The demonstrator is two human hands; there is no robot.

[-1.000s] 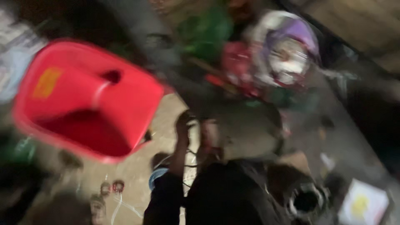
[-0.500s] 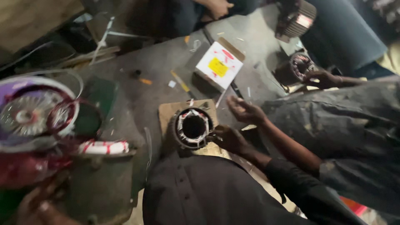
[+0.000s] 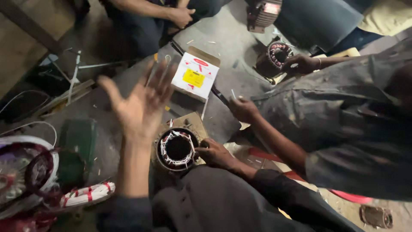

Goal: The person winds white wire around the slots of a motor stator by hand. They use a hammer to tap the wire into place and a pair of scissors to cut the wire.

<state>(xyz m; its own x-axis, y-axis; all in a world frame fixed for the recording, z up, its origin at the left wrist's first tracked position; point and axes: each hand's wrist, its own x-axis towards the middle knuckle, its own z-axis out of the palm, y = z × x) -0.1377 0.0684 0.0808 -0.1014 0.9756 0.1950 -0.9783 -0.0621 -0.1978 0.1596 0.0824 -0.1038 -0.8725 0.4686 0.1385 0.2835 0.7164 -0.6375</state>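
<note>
Since half a second ago the left hand [image 3: 139, 103] has risen into view, palm open and fingers spread above the floor [image 3: 240, 47]. The right hand [image 3: 214, 154] grips the rim of the motor stator [image 3: 177, 149], which sits on a cardboard piece [image 3: 193, 122] near the white box [image 3: 195, 76].

White cardboard box [image 3: 195, 76] with yellow-and-red label lies open on floor.
</note>
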